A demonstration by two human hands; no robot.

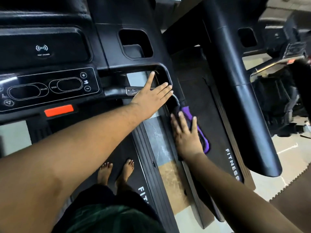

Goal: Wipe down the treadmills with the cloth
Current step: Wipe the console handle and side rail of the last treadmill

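Observation:
I stand barefoot on the belt of a black treadmill whose console (50, 88) fills the upper left. My left hand (151, 96) reaches forward with straight, spread fingers and lies over the front bar and the start of the right handrail (174, 100). A little lower down that handrail, my right hand (186, 135) presses a purple cloth (206, 143) flat, with its fingers spread. Most of the cloth is hidden under the palm; purple shows past the fingertips and along the hand's right side.
A second treadmill stands to the right, with its belt (210, 115) and a thick black arm (244, 101). A strip of tiled floor (159, 145) runs between the two machines. An orange stop tab (58, 110) sits below the console. Foam mats (286, 190) lie at the right.

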